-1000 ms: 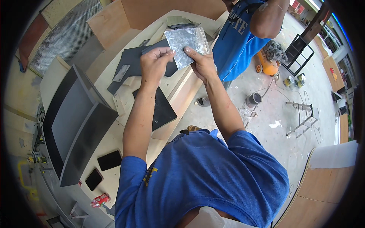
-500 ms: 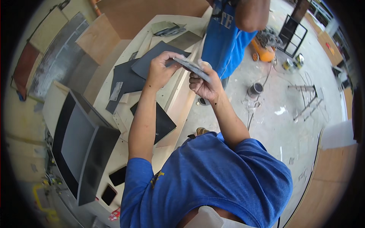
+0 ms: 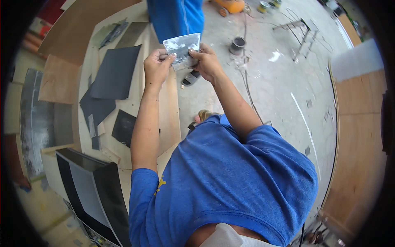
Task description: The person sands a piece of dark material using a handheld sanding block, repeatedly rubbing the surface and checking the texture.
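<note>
Up in front of me, beyond the near part of the table, I hold a thin grey square piece (image 3: pixel 183 42), with a shiny, whitish-smeared face turned toward me. It looks like a worn, dusty sanding sheet or pad; the frames do not settle which. My left hand (image 3: pixel 154 69) grips its left edge, thumb on the face and fingers behind. On the opposite side my right hand (image 3: pixel 208 65) pinches it the same way. Left of my hands, a large dark grey sheet (image 3: pixel 117 72) overlaps another dark sheet (image 3: pixel 94 108) on the table. A smaller black square sheet (image 3: pixel 124 128) lies beside my left forearm.
A black-framed box-like panel (image 3: pixel 108 185) stands at the near left. Thin grey scraps (image 3: pixel 114 33) lie toward the table's far end. A person in blue (image 3: pixel 177 16) stands just beyond my hands. On the floor at right are a dark bucket (image 3: pixel 237 46), a cable and a metal stand (image 3: pixel 304 35).
The grey piece has turned from nearly edge-on to face me, and both hands have shifted their hold along its sides. The whole view has swung, so the table appears further left.
</note>
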{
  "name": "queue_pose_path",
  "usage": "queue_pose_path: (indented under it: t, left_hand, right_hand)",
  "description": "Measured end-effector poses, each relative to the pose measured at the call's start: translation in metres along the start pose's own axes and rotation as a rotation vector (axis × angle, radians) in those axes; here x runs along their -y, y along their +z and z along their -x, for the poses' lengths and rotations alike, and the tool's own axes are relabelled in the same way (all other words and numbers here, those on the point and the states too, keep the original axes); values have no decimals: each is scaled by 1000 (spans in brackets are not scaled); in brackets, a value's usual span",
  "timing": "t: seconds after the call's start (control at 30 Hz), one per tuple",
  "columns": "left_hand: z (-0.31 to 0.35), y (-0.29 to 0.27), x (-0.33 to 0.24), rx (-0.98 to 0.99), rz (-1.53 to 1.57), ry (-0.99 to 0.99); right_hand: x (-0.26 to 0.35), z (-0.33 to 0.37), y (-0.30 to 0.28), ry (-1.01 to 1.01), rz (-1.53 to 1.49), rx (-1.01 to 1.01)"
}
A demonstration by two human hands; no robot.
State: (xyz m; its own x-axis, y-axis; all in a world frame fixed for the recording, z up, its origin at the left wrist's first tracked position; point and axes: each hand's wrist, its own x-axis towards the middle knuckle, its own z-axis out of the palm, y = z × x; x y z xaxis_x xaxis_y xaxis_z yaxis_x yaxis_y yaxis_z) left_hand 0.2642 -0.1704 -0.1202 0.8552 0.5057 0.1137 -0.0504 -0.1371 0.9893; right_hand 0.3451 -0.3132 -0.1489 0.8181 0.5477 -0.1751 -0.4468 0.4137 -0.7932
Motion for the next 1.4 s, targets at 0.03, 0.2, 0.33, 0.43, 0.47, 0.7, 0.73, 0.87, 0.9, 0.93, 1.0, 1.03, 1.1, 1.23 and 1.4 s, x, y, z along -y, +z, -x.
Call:
queue_pose_path:
  t: [0.03, 0.2, 0.33, 0.43, 0.47, 0.7, 0.73, 0.87, 0.9, 0.93, 1.0, 1.03, 1.1, 1.23, 1.4]
  left_hand:
    - [-1, 6, 2, 10, -6, -21]
    - [-2, 28, 28, 76, 16, -130]
    - [-1, 43, 35, 170, 7, -185]
    - [5, 52, 33, 396, 297, -208]
    - [7, 54, 31, 397, 293, -209]
    - [7, 55, 31, 826, 576, -224]
    - [6, 57, 32, 853, 584, -204]
    - [4, 58, 35, 905, 612, -176]
    - [4, 58, 35, 910, 614, -176]
    - [5, 57, 34, 898, 612, -192]
    - [8, 56, 33, 885, 612, -209]
    - [9, 55, 31, 872, 604, -220]
    - [11, 53, 32, 854, 597, -232]
    - [12, 48, 33, 844, 568, -209]
    - [12, 44, 31, 883, 570, -131]
  right_hand:
    - [0, 0, -7, -7, 0, -28]
    - [1, 5, -36, 11, 134, -90]
    - [3, 13, -49, -14, 40, -173]
    - [7, 14, -70, -44, -23, -122]
    - [10, 19, -75, -33, 34, -122]
    - [24, 44, -79, 20, 216, -118]
    - [26, 46, -77, 15, 212, -121]
    - [30, 56, -70, 5, 244, -172]
    - [30, 57, -70, 10, 253, -189]
    - [29, 58, -69, 9, 254, -193]
    - [27, 60, -69, -16, 249, -220]
    - [27, 61, -69, -14, 251, -219]
    - [26, 62, -67, -34, 276, -214]
    - [28, 63, -62, -44, 300, -213]
    - [28, 65, -59, -21, 351, -175]
